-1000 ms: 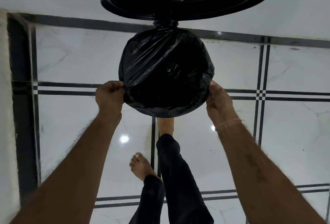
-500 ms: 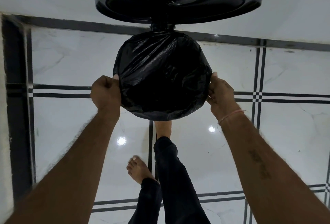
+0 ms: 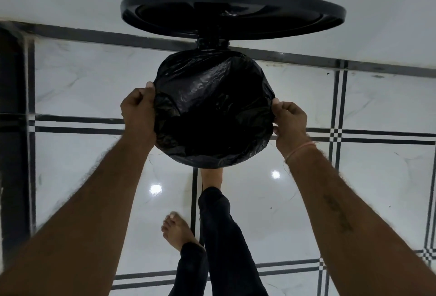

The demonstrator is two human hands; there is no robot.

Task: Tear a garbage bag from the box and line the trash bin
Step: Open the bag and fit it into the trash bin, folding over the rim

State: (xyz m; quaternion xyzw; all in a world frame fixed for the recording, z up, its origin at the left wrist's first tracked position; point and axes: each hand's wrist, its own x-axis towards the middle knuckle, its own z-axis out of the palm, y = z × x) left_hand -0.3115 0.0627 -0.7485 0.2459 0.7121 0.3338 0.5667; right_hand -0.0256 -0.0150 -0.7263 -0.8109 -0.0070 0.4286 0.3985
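Both hands have been shifted higher up the bin's sides vs. 0.5 s ago, w/ the bag (image 3: 213,109) hem tugged further around the rim. Left hand (image 3: 138,111), centre-left of frame, is fisted, its grip pinched on bag film; right hand (image 3: 289,118), centre-right, has thumb & fingers pressed together on the hem opposite. Bag is seen draped over the bin mouth at frame centre, the bin itself hidden under it. Lid (image 3: 232,9) is held open at upper centre. Lining is judged nearly done; only hem snugging is left.
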